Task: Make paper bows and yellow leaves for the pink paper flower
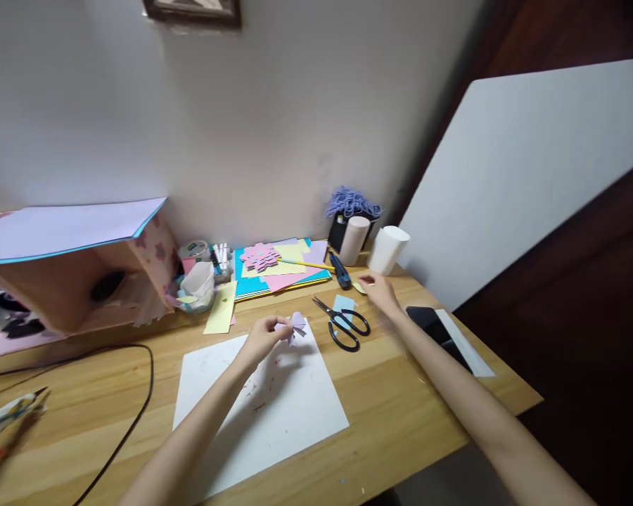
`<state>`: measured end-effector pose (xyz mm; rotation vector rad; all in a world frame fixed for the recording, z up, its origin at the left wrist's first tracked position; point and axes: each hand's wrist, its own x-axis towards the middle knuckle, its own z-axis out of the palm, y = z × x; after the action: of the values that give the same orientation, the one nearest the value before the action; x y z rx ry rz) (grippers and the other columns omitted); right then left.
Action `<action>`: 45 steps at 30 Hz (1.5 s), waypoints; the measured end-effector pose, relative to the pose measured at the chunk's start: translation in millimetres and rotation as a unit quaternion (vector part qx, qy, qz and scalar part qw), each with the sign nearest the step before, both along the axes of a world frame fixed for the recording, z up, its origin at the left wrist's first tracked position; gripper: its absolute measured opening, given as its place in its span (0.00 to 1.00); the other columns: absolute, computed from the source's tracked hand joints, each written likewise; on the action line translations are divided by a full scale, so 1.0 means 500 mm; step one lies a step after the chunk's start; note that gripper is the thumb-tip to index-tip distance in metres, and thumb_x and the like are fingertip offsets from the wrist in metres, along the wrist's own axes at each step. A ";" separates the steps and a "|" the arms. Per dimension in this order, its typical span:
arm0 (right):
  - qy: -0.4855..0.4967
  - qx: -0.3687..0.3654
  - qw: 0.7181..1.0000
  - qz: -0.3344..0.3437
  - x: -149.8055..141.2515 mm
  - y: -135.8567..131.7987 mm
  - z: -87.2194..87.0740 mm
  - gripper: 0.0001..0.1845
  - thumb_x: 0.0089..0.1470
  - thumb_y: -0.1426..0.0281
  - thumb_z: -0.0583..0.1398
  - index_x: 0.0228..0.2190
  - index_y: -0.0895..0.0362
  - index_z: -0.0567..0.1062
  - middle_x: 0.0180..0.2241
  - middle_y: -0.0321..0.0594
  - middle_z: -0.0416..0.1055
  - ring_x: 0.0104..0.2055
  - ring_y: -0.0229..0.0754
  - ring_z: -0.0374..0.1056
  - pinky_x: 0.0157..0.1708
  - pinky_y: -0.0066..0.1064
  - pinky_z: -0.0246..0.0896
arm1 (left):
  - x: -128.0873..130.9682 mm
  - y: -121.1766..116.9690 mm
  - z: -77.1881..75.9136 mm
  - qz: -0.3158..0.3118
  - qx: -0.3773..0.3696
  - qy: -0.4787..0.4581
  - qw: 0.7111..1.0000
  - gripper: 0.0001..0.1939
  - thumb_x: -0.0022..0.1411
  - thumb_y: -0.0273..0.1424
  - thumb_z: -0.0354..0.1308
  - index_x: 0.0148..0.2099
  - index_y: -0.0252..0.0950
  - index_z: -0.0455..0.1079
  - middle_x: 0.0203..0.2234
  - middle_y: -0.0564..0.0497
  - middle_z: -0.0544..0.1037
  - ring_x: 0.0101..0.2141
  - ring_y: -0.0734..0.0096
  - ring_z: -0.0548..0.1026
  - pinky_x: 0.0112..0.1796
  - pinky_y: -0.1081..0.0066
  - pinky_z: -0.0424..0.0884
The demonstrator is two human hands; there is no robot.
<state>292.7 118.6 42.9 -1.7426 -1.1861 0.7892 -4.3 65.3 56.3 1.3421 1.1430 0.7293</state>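
Observation:
My left hand point(266, 337) pinches a small lilac paper cutout point(297, 322) above a white sheet point(306, 393) marked with small stains and scraps. The cutout's exact shape is hard to make out. At the back right, my right hand point(380, 292) has its fingers drawn together beside a small yellow paper piece point(359, 288); whether they grip it I cannot tell. Between the hands, black-handled scissors point(342, 325) lie with their handles apart, partly over a light blue paper piece point(344, 305). A blue utility knife point(340, 271) rests just left of my right hand.
Stacked coloured paper point(253, 284) carries pink flower cutouts point(260, 257) and a yellow pencil point(306, 263). White rolls point(389, 249) stand at the back right, near a black phone point(437, 334). At left are an open box point(150, 263), a black cable point(148, 386) and a glue gun point(5, 418).

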 end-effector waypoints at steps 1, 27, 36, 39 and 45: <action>-0.021 -0.008 0.999 -0.041 0.046 0.012 -0.002 0.09 0.42 0.71 0.61 0.30 0.59 0.72 0.40 0.50 0.72 0.50 0.50 0.62 0.49 0.37 0.54 | 0.018 0.008 -0.002 -0.015 0.002 -0.001 1.000 0.14 0.51 0.39 0.58 0.32 0.32 0.71 0.24 0.50 0.77 0.29 0.69 0.73 0.36 0.70 0.65; 0.376 -0.062 0.906 0.182 -0.075 -0.090 -0.003 0.17 0.37 0.63 0.67 0.32 0.56 0.74 0.33 0.38 0.75 0.34 0.38 0.70 0.33 0.25 0.64 | 0.036 -0.066 0.067 -0.007 0.017 0.004 1.000 0.13 0.54 0.41 0.56 0.34 0.35 0.72 0.30 0.48 0.77 0.33 0.67 0.72 0.37 0.70 0.65; 0.427 -0.196 0.810 0.350 -0.436 -0.121 -0.031 0.15 0.37 0.64 0.67 0.28 0.60 0.74 0.28 0.38 0.74 0.28 0.34 0.68 0.28 0.24 0.62 | -0.261 -0.213 0.021 0.219 -0.025 0.030 0.975 0.18 0.47 0.42 0.63 0.35 0.33 0.72 0.31 0.46 0.77 0.32 0.65 0.73 0.34 0.70 0.66; 0.398 -0.165 0.848 0.310 -0.484 -0.111 -0.040 0.16 0.37 0.63 0.67 0.27 0.59 0.73 0.27 0.37 0.74 0.28 0.35 0.68 0.30 0.26 0.62 | -0.312 -0.193 -0.039 0.307 -0.011 0.058 0.950 0.21 0.40 0.42 0.66 0.34 0.31 0.71 0.30 0.45 0.77 0.30 0.65 0.73 0.31 0.70 0.67; 0.357 -0.112 0.870 0.321 -0.492 -0.111 -0.018 0.16 0.43 0.61 0.65 0.34 0.57 0.74 0.37 0.41 0.75 0.38 0.40 0.70 0.35 0.28 0.63 | -0.325 -0.134 -0.084 0.297 0.049 0.150 0.942 0.17 0.44 0.35 0.65 0.37 0.31 0.72 0.32 0.44 0.76 0.34 0.60 0.73 0.38 0.63 0.67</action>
<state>46.4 62.9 33.7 -1.0048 -1.1547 1.8428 -166.8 -1.9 14.3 1.2173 1.8185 1.0455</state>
